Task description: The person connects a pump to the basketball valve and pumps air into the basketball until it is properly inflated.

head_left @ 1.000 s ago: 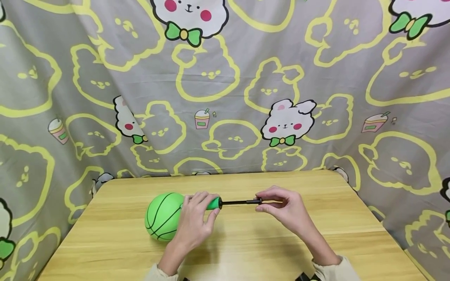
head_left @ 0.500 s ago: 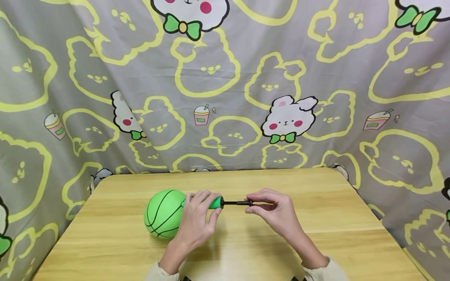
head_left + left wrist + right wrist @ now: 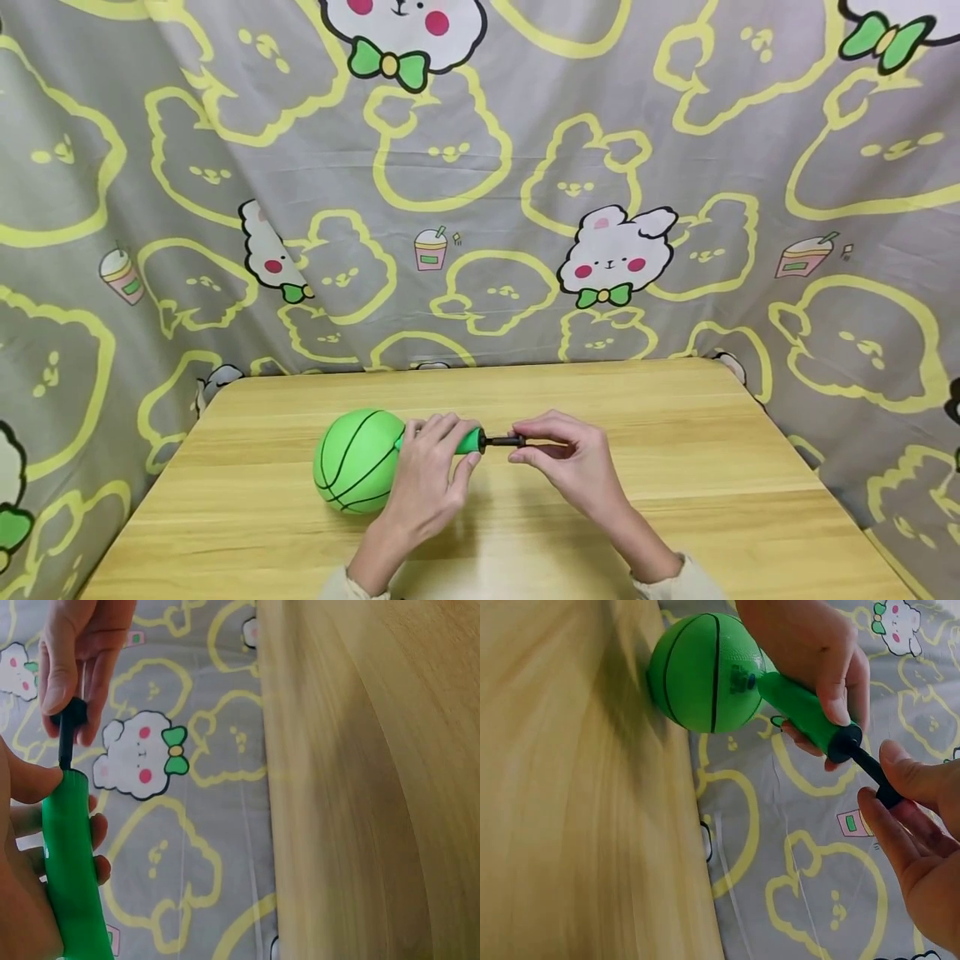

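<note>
A green ball (image 3: 358, 462) with black lines, like a small basketball, is at the left on the table. The nozzle end of a green hand pump (image 3: 802, 712) meets the ball's side in the right wrist view. My left hand (image 3: 429, 483) grips the pump's green barrel (image 3: 73, 862), fingers wrapped over it. With thumb and fingertips my right hand (image 3: 573, 467) pinches the black handle (image 3: 889, 796) at the end of the pump rod (image 3: 501, 442). A short length of rod shows between barrel and handle.
The wooden table (image 3: 675, 467) extends around both hands. Behind it and at both sides hangs a grey curtain (image 3: 480, 192) with yellow outlines and white cartoon animals.
My right hand has moved left with the handle, pushing the rod farther into the barrel. My left hand still grips the pump, and the ball has stayed nearly in place.
</note>
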